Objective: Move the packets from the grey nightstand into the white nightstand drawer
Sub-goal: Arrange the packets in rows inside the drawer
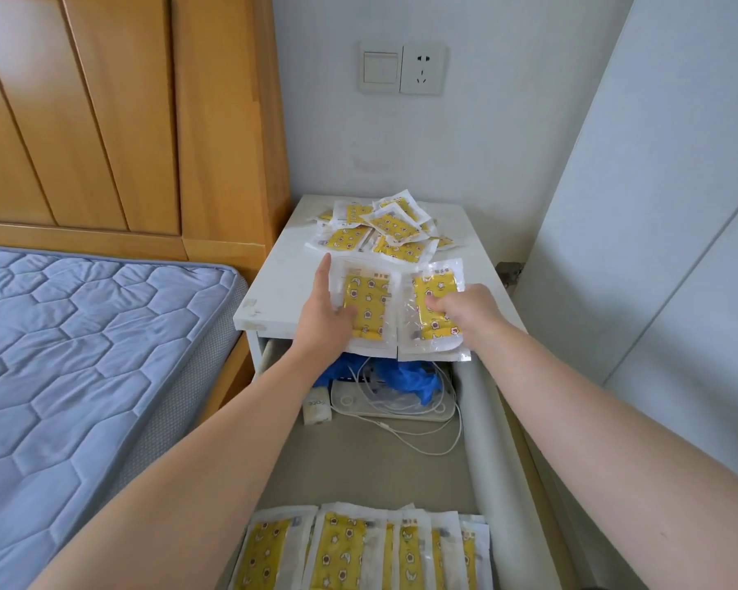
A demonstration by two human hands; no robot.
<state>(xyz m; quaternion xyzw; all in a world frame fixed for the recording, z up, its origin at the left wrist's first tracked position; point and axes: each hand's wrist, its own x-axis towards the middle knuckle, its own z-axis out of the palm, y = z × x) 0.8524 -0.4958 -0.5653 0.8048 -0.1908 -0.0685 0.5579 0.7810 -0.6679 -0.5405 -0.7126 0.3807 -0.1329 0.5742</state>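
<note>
A pile of clear packets with yellow patterned inserts (384, 225) lies at the back of the white nightstand top (282, 287). My left hand (327, 317) grips one packet (369, 308) at the top's front edge. My right hand (465, 310) grips a second packet (433, 317) right beside it. Both packets hang partly over the open drawer (380, 462) below. A row of several packets (358, 551) stands at the drawer's near end. No grey nightstand shows in view.
The drawer's back holds a blue bag (401, 374), a white device (397, 406) with white cables and a small white roll (316, 408). A bed with a blue mattress (82, 355) and wooden headboard (124, 112) is at left. White walls at right.
</note>
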